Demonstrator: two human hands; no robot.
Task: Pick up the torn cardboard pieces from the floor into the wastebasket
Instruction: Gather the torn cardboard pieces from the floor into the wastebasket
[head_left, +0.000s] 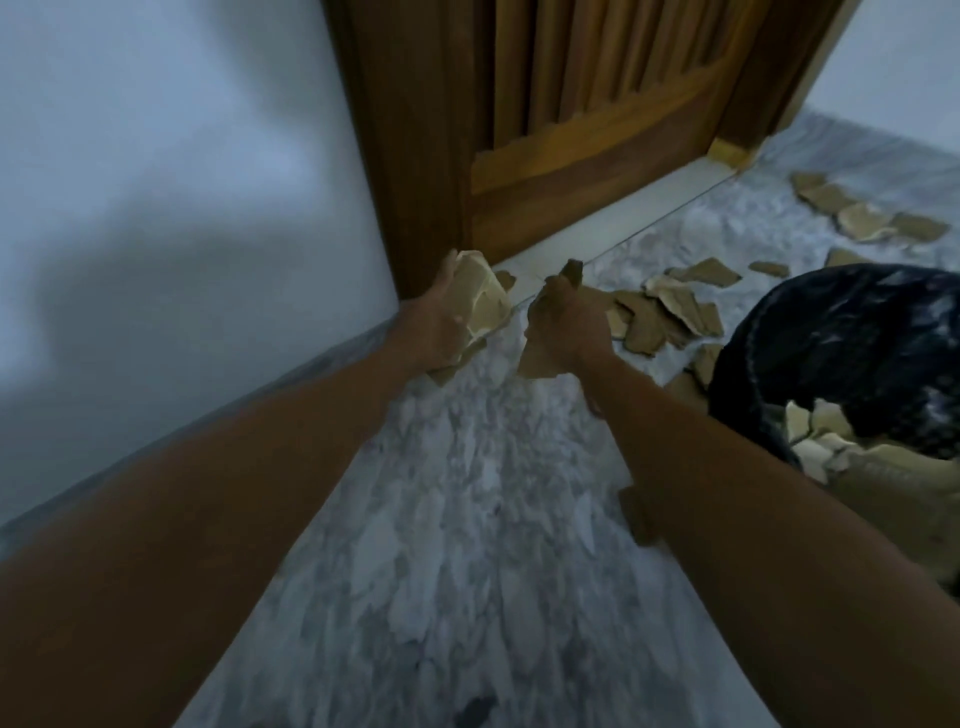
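Cardboard pieces were all over the marble floor (467, 519) in the head view, so here's how it looked. Left hand (441, 317) was up by the corner where the white wall (182, 182) met the wooden door (597, 130), fingers curled round a stack of pale torn pieces (485, 301), held off the floor and just in front of the door frame. Right hand (566, 327) was right beside it, close but not touching as far as I could see, fingers closed over a brown piece (535, 364) that hung down below the fist, with a little bit more cardboard poking up above the knuckles. Both forearms stretched out from the bottom of the shot.

Just past the right hand sat a loose pile of brown scraps (665, 317) on the floor, some overlapping each other, near the pale threshold strip (623, 218) under the door. Further back on the right was another cluster of scraps (862, 213), well apart from the first pile, with a couple of singles between them.

Wastebasket (841, 353) was on the right edge, dark liner, tilted toward the camera, and it already had a few pale pieces (821, 436) lying inside near its lower rim. One small brown scrap (639, 514) peeked out from under the right forearm. Whole shot was a bit blurry, so fine edges were hard to tell
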